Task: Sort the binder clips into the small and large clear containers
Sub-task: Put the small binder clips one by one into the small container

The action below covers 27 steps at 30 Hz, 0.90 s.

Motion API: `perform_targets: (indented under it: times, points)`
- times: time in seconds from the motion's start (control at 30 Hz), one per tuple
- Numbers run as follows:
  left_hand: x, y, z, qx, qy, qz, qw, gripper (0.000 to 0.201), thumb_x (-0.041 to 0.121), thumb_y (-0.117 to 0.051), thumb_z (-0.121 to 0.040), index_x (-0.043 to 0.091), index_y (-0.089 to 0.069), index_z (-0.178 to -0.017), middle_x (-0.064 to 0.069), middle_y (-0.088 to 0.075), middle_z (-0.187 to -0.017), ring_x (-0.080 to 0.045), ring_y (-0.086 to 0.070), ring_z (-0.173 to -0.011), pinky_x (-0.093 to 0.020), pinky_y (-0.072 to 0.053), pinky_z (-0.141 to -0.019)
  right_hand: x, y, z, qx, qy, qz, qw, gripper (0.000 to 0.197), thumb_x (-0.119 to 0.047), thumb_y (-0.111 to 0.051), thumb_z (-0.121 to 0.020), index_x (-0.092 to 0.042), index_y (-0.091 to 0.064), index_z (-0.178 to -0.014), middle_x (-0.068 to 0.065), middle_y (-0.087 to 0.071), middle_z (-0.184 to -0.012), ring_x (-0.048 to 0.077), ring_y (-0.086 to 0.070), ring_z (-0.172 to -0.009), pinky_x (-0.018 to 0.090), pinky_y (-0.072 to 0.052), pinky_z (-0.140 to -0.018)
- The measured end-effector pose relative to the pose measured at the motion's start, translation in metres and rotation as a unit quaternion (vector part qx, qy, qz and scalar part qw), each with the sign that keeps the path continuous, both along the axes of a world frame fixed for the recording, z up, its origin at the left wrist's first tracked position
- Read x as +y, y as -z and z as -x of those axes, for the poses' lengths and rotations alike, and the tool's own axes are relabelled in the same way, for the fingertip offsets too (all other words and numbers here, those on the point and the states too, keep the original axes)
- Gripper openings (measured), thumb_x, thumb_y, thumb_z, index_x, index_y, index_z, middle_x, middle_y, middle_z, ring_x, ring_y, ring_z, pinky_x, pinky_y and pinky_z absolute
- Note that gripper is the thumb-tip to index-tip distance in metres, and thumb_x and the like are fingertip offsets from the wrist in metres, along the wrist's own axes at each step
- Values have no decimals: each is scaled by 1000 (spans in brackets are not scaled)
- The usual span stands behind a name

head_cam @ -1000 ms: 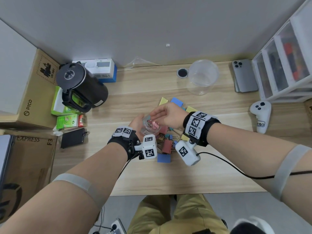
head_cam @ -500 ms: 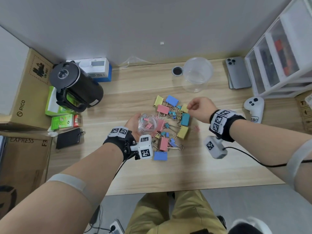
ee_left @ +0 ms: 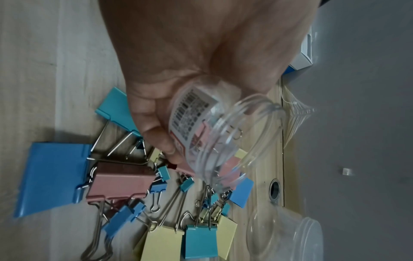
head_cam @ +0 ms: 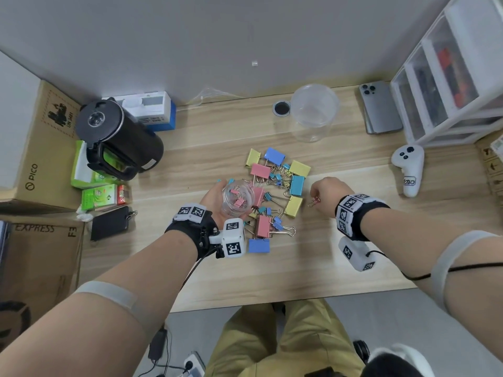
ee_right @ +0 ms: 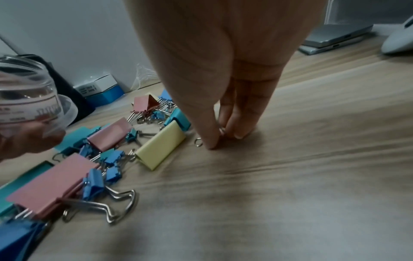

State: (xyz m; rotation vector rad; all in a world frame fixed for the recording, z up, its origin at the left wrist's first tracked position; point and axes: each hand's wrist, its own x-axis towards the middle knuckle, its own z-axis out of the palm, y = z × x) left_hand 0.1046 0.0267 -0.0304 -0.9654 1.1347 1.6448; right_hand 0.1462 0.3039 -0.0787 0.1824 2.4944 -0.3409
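A small pink clip is being pinched against the counter by the fingers of the right hand, just right of the clip pile at the counter's middle. The small jar is gripped tilted in the left hand, fingers curled round it; a few small pink clips are held inside. Next, a lift and a drop into that jar seem called for. The large tub, near the back edge, appears empty.
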Motion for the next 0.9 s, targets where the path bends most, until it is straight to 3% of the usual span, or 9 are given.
perform_targets:
  times: [0.07, 0.13, 0.27, 0.4, 0.57, 0.63, 0.73, 0.9]
  points:
    - [-3, -1, 0, 2, -1, 16, 1000, 60, 57, -36, -99, 6, -58, -122, -15, -68, -88, -28, -61, -78, -34, -56, -61, 1, -2, -2, -3, 18, 6, 1000, 12, -29, -69, -82, -23, -68, -92, 3, -61, -103, 24, -61, -91, 28, -50, -78]
    - [-8, -3, -1, -11, 6, -10, 1000, 62, 58, -33, -99, 5, -61, -115, -17, -70, -85, -28, -62, -77, -31, -57, -53, 3, -4, -3, 6, 30, 29, 999, 12, -33, -71, -77, -23, -66, -81, 0, -63, -92, 22, -61, -84, 28, -51, -73]
    - [-12, -7, -1, -13, 19, -28, 999, 63, 59, -31, -99, 6, -64, -111, -16, -73, -80, -27, -65, -70, -27, -57, -57, 2, -24, -3, 24, 36, 162, 986, 9, -22, -77, -71, -21, -68, -72, -6, -67, -77, 14, -63, -74, 22, -48, -65]
    - [-12, -9, -1, -4, 6, -30, 1000, 62, 57, -29, -100, 6, -64, -111, -16, -73, -82, -27, -65, -72, -27, -56, -58, -28, -45, 2, 48, -27, 252, 966, 15, -27, -82, -65, -23, -70, -73, -6, -67, -83, 10, -65, -78, 31, -55, -74]
    - [-13, -16, -5, -2, 3, -37, 999, 62, 55, -32, -101, 5, -67, -100, -16, -74, -79, -27, -69, -63, -28, -57, -55, -81, -41, 4, 49, -190, 170, 966, 18, -35, -77, -71, -24, -67, -80, -10, -56, -91, 13, -57, -84, 30, -50, -73]
    - [-14, -20, -7, -1, 7, -51, 999, 66, 55, -35, -100, 3, -75, -86, -16, -73, -76, -27, -70, -58, -27, -57, -52, -87, -34, 2, 27, -204, 124, 971, 15, -30, -75, -74, -22, -63, -78, -6, -58, -91, 17, -58, -83, 30, -50, -69]
    - [-21, -20, -9, 11, 32, -42, 999, 72, 56, -35, -98, 5, -79, -70, -13, -72, -72, -25, -69, -58, -25, -51, -58, -86, -23, -1, -10, -206, 84, 975, 13, -23, -72, -73, -23, -60, -78, -2, -60, -93, 19, -59, -84, 29, -49, -66]
    - [-32, -13, -15, -13, -17, -18, 1000, 60, 55, -31, -100, 5, -65, -101, -17, -74, -78, -27, -68, -68, -26, -56, -53, -80, -12, 2, -8, -186, 75, 980, 27, -10, -63, -74, -18, -63, -100, -4, -57, -90, 20, -56, -84, 29, -46, -66]
